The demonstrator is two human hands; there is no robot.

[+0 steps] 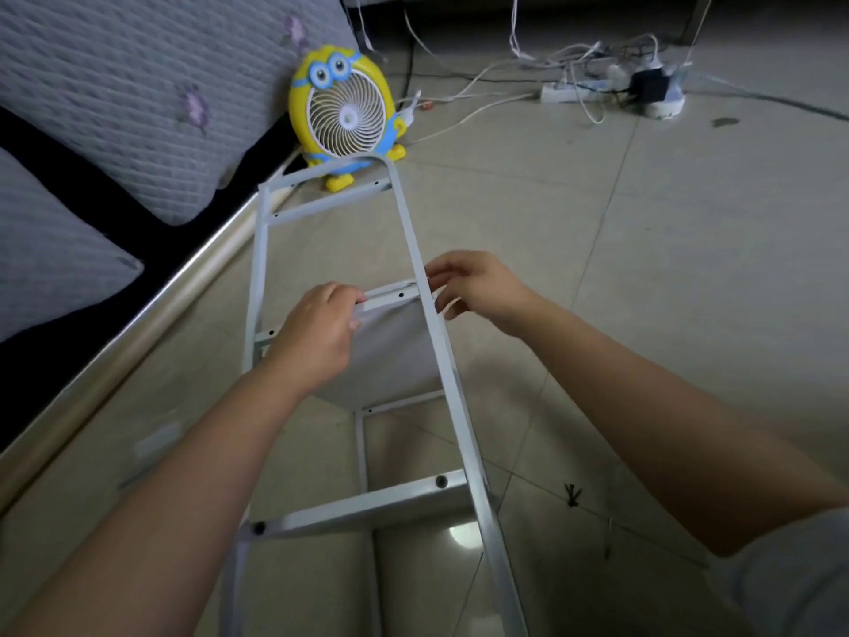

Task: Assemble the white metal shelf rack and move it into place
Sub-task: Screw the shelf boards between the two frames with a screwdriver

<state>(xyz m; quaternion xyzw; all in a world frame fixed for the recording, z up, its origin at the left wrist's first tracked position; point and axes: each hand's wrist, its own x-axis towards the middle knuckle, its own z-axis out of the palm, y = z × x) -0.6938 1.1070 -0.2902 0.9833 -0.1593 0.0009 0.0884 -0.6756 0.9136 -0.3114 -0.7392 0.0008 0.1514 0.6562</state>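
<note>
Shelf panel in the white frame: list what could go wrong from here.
The right hand pinches the right rail just where the shelf panel, held by the left hand, meets it; fingers could get nipped.
The frame's far end lies close by the yellow fan; a shove could topple it.
Loose cables and a power strip lie ahead, a snag risk when the rack moves.

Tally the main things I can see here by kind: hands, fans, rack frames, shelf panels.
hands: 2, left hand, right hand
yellow fan: 1
white rack frame: 1
shelf panel: 1
Total: 5
</note>
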